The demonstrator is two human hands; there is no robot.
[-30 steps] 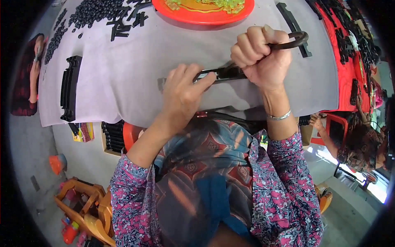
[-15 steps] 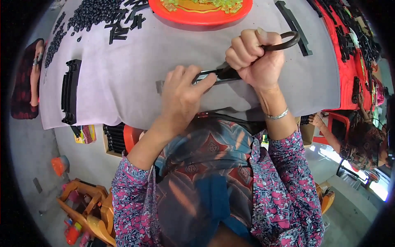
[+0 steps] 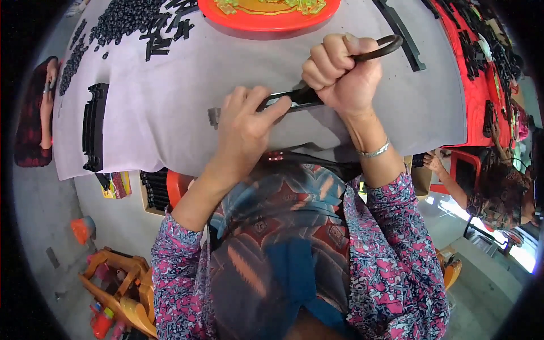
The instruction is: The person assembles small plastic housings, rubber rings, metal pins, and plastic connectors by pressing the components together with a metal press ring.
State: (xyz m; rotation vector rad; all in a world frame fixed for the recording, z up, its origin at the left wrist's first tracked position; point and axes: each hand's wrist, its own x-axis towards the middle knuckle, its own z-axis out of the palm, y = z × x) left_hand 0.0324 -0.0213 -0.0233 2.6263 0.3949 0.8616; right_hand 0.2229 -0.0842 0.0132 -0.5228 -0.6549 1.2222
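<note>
My left hand [image 3: 245, 127] is closed on a long, narrow black part [image 3: 309, 106] lying across the grey cloth, its thumb and fingers along the edges. The part's greyish end [image 3: 213, 116] sticks out left of the knuckles. My right hand [image 3: 347, 79] makes a fist around a dark tool with a curved, ring-like handle [image 3: 390, 50] that rises to the upper right. The tool's other end points down-left toward the part, by the left fingertips. My fingers hide most of the tool, so its exact kind cannot be made out.
Ahead stands a red plate [image 3: 269, 24] of yellow-green clear pieces. Small black round pieces [image 3: 122, 22] and short black strips [image 3: 160, 46] lie at far left. Black bars lie left [image 3: 95, 127] and right [image 3: 401, 37]. Other people's arms [image 3: 46, 110] show at both sides.
Both hands, with the tool and the black part, have shifted slightly left, and the right fist is a little higher. More of the part's left end shows. Both grips remain.
</note>
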